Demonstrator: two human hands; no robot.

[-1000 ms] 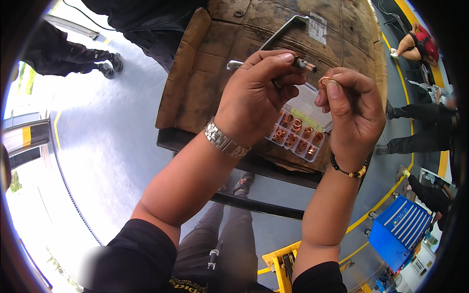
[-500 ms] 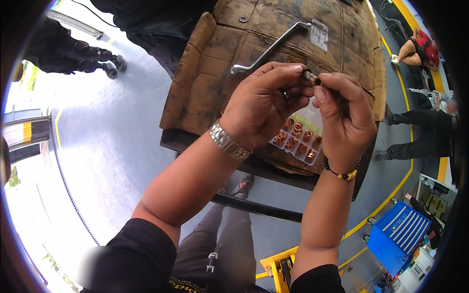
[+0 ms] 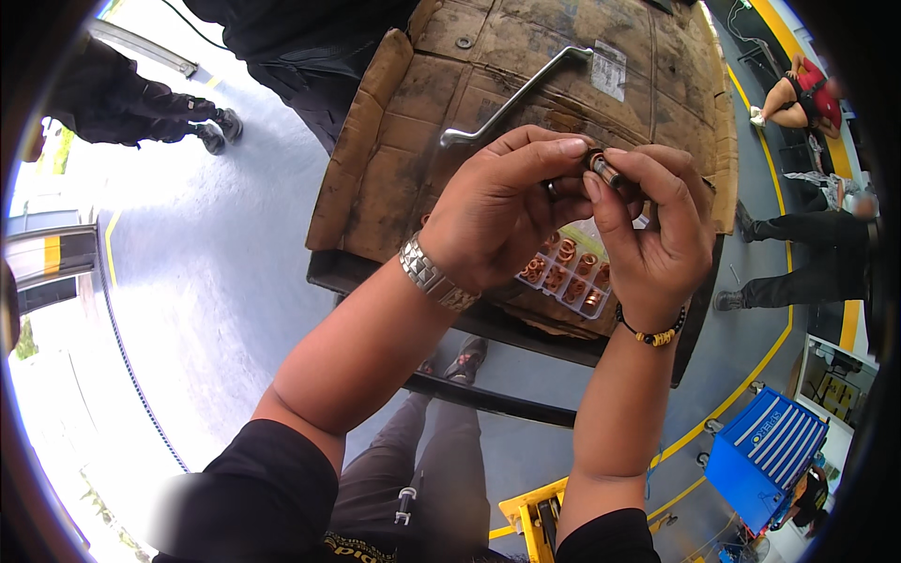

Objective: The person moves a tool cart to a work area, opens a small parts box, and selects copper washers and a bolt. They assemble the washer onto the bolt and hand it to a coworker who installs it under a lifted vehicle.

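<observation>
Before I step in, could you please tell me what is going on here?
A person has both hands raised over a cardboard-covered surface, with a small metal fitting between them. The left hand pinches its upper end, and the right hand has thumb and forefinger on it too. Below the hands lies a clear divided box of copper-coloured rings. Beyond them, a bent wrench rests on the cardboard, untouched.
</observation>
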